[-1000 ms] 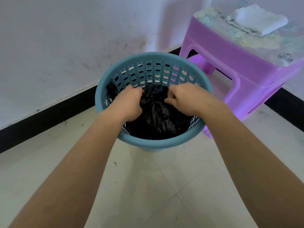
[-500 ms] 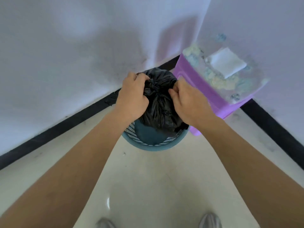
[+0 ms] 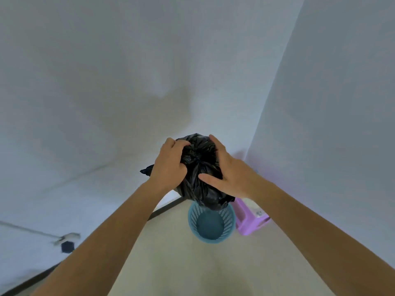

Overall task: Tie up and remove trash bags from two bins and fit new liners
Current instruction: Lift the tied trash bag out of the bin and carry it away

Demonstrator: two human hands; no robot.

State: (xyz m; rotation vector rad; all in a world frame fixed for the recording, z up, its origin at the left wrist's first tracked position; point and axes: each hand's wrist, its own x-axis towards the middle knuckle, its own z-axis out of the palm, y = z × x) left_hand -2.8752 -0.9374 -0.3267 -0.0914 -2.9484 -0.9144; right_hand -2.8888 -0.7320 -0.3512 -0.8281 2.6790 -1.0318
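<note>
The black trash bag (image 3: 199,167) is up in the air, held over the blue bin (image 3: 210,240) and, as far as I can judge, clear of its rim. The bin stands on the floor in the corner where the two walls meet, and it looks bare inside, with no liner. A purple stool (image 3: 252,223) sits just beside it, toward the right-hand wall.

This looks like the removal step for this bin, with the bag's mouth gathered at the top. I can't tell from here whether a knot is finished. A loose tail of plastic pokes out past the left wrist.

The next move probably calls for cinching that neck if it's slack, then setting the bag down on open floor away from the bin. After that, a fresh liner needs finding, and I see none in view.

The left grip (image 3: 168,167) is clamped tight, its fingers curled over the bunched top. The right grip (image 3: 226,174) is spread wider and cups the bag's side. Its thumb lies across the front and one finger runs up along the bag, while the others are hidden behind it.
</note>
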